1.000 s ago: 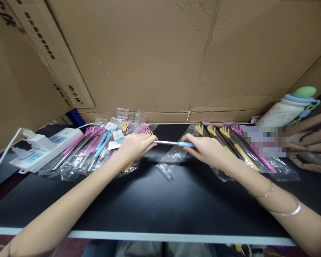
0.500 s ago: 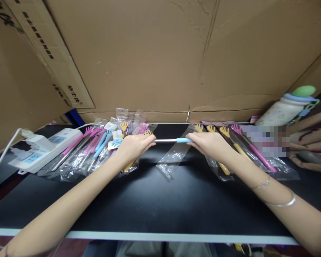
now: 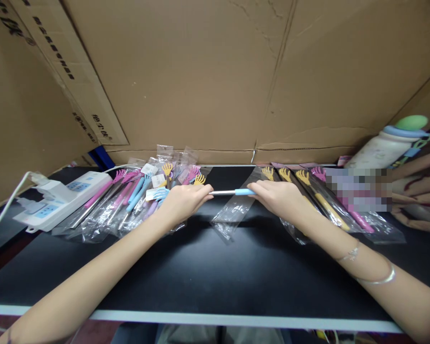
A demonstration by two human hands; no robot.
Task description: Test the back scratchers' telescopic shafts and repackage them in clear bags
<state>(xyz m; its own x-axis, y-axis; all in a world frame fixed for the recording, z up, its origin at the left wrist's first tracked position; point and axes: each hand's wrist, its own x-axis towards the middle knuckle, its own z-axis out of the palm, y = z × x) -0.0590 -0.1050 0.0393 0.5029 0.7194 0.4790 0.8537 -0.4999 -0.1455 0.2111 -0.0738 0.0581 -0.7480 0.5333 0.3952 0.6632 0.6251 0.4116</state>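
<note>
Held level above the black table is a back scratcher (image 3: 224, 192) with a blue handle and a metal rod. My left hand (image 3: 186, 203) is closed on the rod's end; blue claw fingers show just left of it, beside a white tag. My right hand (image 3: 277, 198) grips the blue handle between thumb and fingers. Below and between my hands lies a flat clear plastic bag (image 3: 229, 222). Left of my left hand is a pile of bagged back scratchers (image 3: 129, 196) in pink, blue, purple and yellow. Several more, yellow and pink (image 3: 326, 208), lie by my right forearm.
A white power strip (image 3: 62, 200) with plugs and a cable sits at the left. At the back right a white bottle (image 3: 374, 150) with a green top leans beside another person's hand (image 3: 421, 186). Cardboard (image 3: 186, 86) walls the back of the black table (image 3: 215, 282).
Both hands and the back scratcher have come slightly lower and nearer. The rod's visible stretch between them looks about the same. The whole view has shifted a little.
</note>
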